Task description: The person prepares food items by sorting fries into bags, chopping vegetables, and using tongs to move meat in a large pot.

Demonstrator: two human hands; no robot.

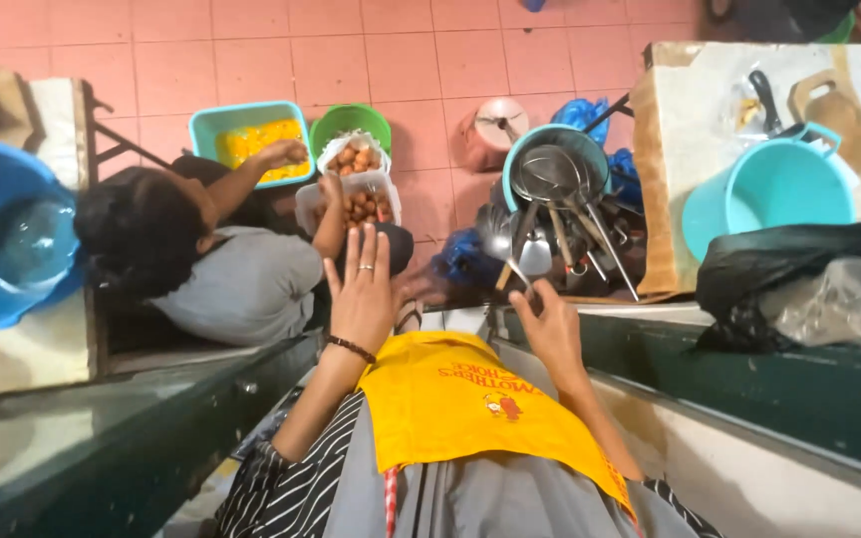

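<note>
My left hand [361, 289], with a ring and a dark bracelet, is raised with its fingers spread and holds nothing. It hovers above a clear tub of small brown round foods [356, 204]. My right hand [550, 324] is closed around the handle end of a metal ladle [512, 264]. The ladle sticks out of a pile of metal strainers and utensils [555, 179] in a teal basin [520, 154]. A yellow apron [460, 408] covers my front.
A person in a grey shirt [246, 284] crouches on the pink tiled floor, one hand in a teal tub of yellow pieces [251, 134]. Nearby are a green bowl [351, 120], a blue bucket [2, 229], a teal bucket [769, 189] and a black plastic bag [779, 264]. Dark green counter edges [151, 428] flank me.
</note>
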